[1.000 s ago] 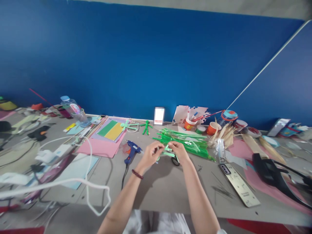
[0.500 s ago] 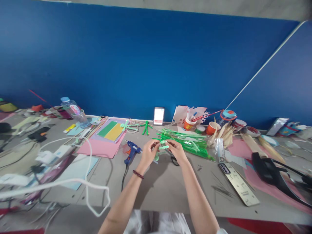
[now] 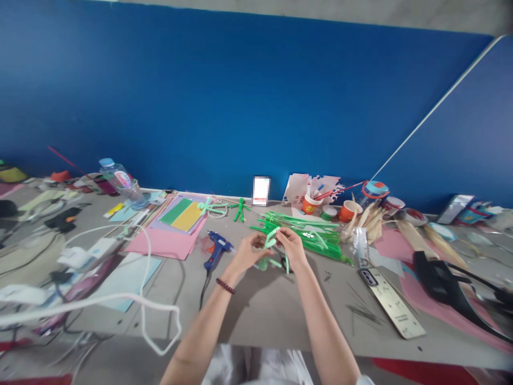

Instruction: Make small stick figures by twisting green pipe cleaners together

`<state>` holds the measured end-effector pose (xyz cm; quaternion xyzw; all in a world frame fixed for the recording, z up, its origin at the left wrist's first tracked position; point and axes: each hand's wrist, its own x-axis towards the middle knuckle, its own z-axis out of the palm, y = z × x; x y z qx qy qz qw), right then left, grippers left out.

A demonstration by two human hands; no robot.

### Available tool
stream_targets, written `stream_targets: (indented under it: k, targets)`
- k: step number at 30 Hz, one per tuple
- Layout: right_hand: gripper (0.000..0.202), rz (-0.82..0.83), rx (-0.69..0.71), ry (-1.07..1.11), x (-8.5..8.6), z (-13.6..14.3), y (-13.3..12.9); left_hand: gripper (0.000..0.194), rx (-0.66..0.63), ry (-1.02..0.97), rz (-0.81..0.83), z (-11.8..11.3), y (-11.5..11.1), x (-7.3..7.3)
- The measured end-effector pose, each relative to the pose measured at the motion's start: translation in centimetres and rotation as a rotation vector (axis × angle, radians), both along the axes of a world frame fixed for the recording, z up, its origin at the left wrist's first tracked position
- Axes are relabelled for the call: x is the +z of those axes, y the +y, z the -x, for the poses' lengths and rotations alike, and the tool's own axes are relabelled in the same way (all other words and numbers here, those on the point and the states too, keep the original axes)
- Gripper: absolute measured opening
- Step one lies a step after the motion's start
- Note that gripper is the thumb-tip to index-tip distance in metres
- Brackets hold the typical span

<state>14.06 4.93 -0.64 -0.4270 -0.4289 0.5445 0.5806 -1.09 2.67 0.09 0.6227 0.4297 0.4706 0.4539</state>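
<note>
Between my hands is a light green figure of bent fuzzy stems (image 3: 272,241), several of its strips sticking out below my fingers. My left hand (image 3: 247,253), with a beaded bracelet on its wrist, grips the figure's left side. The fingertips of my right hand (image 3: 292,247) pinch its upper right part. Just behind my hands lies a bag of green stems (image 3: 320,241). A darker green stem figure (image 3: 240,209) stands near the wall, and a pale green one (image 3: 208,206) rests by the papers. Scissors, partly hidden, lie under my right hand.
A blue glue gun (image 3: 217,250) lies left of my hands, beside pink paper (image 3: 172,244). A phone (image 3: 393,305) and dark clippings (image 3: 364,314) are at the right. Paper cups (image 3: 310,204) stand along the blue wall. A white cable (image 3: 150,305) loops at the left.
The light green figure has been turned, and more of its strips now show below my hands. My left fingers have spread a little and my right hand has shifted slightly.
</note>
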Motion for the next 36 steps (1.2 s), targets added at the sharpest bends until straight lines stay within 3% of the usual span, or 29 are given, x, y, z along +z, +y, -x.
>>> stream_targets:
  k: [3,7,11,16,24,31,36]
  targets:
    - [0.032,0.002,-0.003,-0.008,0.2,-0.2,0.1,0.026,0.036,0.045,-0.030,0.0,0.1,-0.2]
    - [0.039,-0.008,0.114,-0.094,0.3,-0.1,-0.1,0.023,0.097,0.116,-0.130,0.1,0.1,-0.2]
    - [0.031,-0.003,0.111,-0.173,0.4,0.1,-0.4,0.013,0.227,0.302,-0.291,0.0,0.1,-0.3]
    - [0.028,-0.003,0.106,-0.062,0.2,0.2,-0.6,0.006,0.235,0.443,-0.414,0.1,-0.2,-0.4]
    - [0.024,0.056,0.120,0.052,-0.8,0.3,-0.2,0.008,0.285,0.468,-0.435,0.0,-0.2,-0.6]
    - [0.027,0.068,0.098,0.086,-0.6,0.3,-0.1,0.019,0.195,0.418,-0.454,-0.1,0.0,-0.6]
    - [0.028,0.062,0.149,0.078,-0.5,0.5,-0.3,0.015,0.267,0.400,-0.419,-0.2,-0.2,-0.6]
